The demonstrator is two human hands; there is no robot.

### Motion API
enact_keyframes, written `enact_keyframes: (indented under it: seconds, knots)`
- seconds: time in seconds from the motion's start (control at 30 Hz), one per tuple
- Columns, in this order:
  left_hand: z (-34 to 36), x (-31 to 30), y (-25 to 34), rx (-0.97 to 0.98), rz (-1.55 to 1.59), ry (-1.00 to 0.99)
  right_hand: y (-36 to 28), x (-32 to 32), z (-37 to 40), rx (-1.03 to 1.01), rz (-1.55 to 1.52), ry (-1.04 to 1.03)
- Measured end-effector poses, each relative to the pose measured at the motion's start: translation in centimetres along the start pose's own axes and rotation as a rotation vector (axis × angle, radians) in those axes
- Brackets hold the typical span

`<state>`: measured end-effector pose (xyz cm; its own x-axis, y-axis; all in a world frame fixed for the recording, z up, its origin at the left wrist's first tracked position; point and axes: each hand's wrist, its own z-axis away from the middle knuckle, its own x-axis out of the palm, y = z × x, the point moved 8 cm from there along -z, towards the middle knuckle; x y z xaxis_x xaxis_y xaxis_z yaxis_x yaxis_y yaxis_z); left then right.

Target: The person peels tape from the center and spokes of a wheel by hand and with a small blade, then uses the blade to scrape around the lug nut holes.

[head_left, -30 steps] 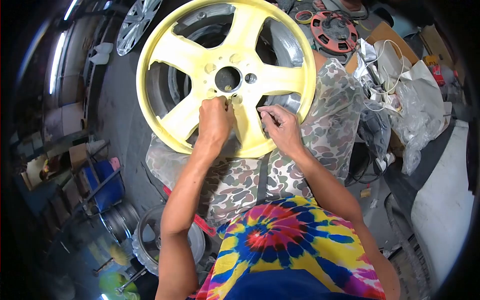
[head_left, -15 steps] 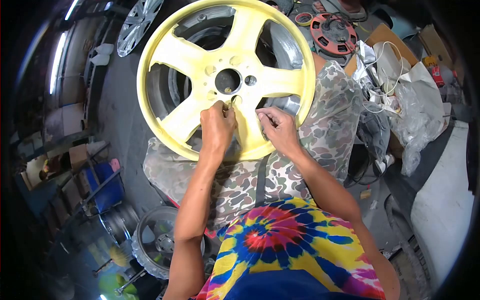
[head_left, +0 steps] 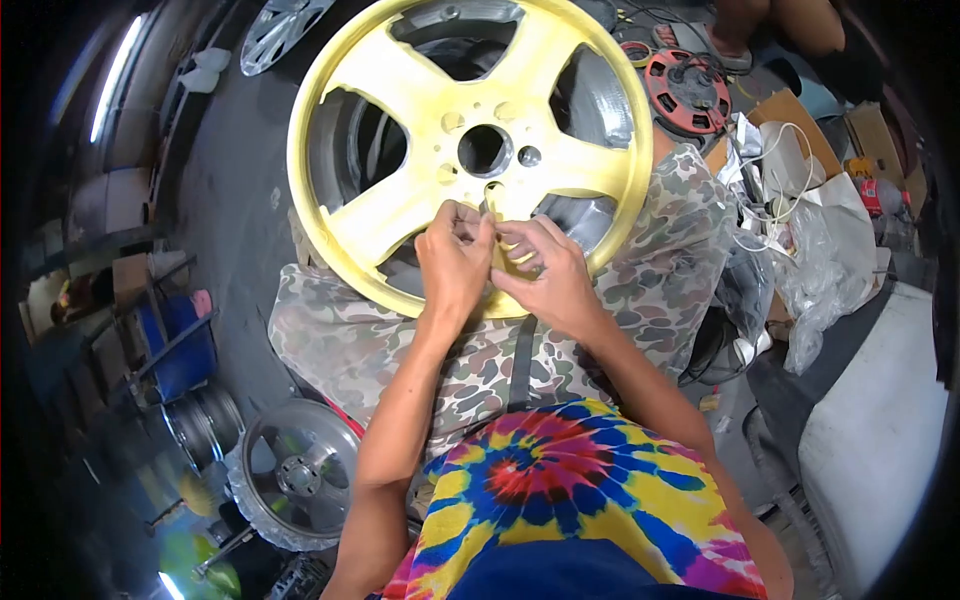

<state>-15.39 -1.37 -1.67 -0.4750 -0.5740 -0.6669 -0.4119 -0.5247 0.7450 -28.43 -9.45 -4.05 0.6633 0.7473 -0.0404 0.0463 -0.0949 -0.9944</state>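
A wheel rim (head_left: 368,66) with a pale yellow coat on its face and outer lip rests tilted on the person's camouflage-clad lap. My left hand (head_left: 455,262) is over the lower spokes, thumb and forefinger pinched on a thin, dark, narrow piece (head_left: 487,205) just below a bolt hole under the centre bore. Close beside it, my right hand (head_left: 552,278) has its fingers curled in, their tips right at the left fingertips. What the right fingers hold, if anything, I cannot tell. Bare grey metal shows inside the spoke openings.
Another rim (head_left: 345,512) lies on the floor at lower left, near a blue bin (head_left: 183,345). A red cable reel (head_left: 688,92) sits at upper right, above cardboard and plastic wrapping (head_left: 803,320). Another person's bare leg (head_left: 808,25) shows at the top right.
My right hand has moved left, from the right spoke area to meet my left hand. The view has shifted, so the rim sits slightly farther right and higher.
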Motion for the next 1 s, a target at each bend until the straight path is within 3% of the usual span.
enact_keyframes:
  seconds: [0.07, 0.2, 0.27, 0.3, 0.43, 1.0]
  knots:
    - [0.5, 0.0, -0.4, -0.017, 0.047, 0.005, -0.4, 0.5, 0.0, -0.023, 0.147, 0.019]
    - [1.2, 0.7, -1.3, -0.093, 0.16, -0.168, 0.9, 0.4, 0.1, -0.045, 0.274, 0.078]
    - [1.6, 1.5, -0.7, 0.019, 0.123, -0.42, 0.7, -0.1, 0.2, -0.064, 0.314, 0.078]
    - [1.5, 0.8, 0.0, -0.022, -0.004, -0.507, 0.7, -0.1, 0.2, -0.076, 0.378, 0.07]
    - [-0.1, -2.0, 0.4, 0.204, -0.209, -0.39, 1.2, 0.4, -0.2, -0.057, 0.454, 0.111]
    - [-1.3, -2.8, -0.4, 0.216, -0.271, -0.424, 0.6, 0.8, -2.3, -0.109, 0.549, 0.032]
